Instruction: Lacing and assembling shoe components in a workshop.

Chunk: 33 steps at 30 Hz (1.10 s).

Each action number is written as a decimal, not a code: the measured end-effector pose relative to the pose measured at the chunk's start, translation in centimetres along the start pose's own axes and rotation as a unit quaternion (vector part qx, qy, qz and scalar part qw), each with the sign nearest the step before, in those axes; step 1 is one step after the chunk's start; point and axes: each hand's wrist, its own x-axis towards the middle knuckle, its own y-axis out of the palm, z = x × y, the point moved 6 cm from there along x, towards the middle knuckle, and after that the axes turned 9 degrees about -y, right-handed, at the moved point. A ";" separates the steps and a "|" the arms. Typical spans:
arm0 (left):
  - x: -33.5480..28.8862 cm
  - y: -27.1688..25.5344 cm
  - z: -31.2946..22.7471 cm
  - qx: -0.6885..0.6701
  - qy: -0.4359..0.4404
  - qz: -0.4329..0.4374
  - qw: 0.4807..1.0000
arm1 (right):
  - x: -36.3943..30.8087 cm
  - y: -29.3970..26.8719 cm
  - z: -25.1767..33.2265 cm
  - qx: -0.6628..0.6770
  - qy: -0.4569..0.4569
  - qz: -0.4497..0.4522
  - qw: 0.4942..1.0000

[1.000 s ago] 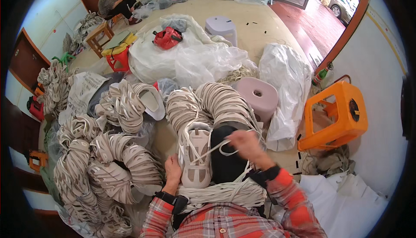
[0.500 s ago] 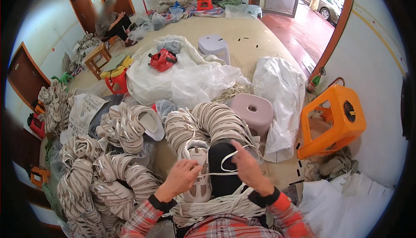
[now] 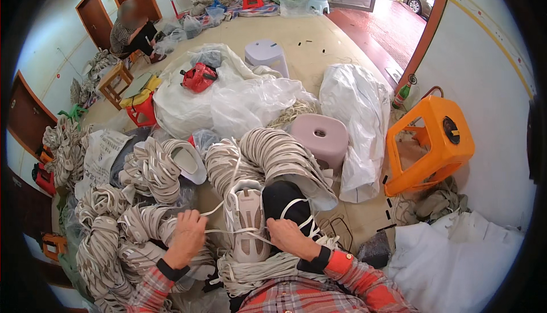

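Note:
A beige shoe upper (image 3: 247,246) with white and tan panels lies lengthwise before me, beside my dark-clad knee (image 3: 282,196). A cream shoelace (image 3: 225,231) runs across its eyelet area, pulled sideways between my hands. My left hand (image 3: 187,236), left of the upper, pinches one lace end. On the upper's right edge my right hand (image 3: 290,238) closes on the other part of the lace; its fingertips are partly hidden. More lace loops over the knee, and a thick bundle of laces (image 3: 256,270) rests across my lap.
Nested stacks of shoe uppers (image 3: 279,153) stand ahead, with several more stacks (image 3: 102,244) at left. A mauve stool (image 3: 320,136), an orange stool (image 3: 430,145), a white sack (image 3: 356,130) and a green bottle (image 3: 401,93) stand beyond. A person (image 3: 132,33) sits far left.
My left hand has moved left and my right hand has come down to the upper, drawing the lace out across it. The view has shifted slightly to the right.

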 end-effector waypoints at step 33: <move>9.5 -1.8 -4.6 0.013 0.021 0.088 0.996 | -2.0 -4.6 2.8 0.039 -0.122 -0.118 0.985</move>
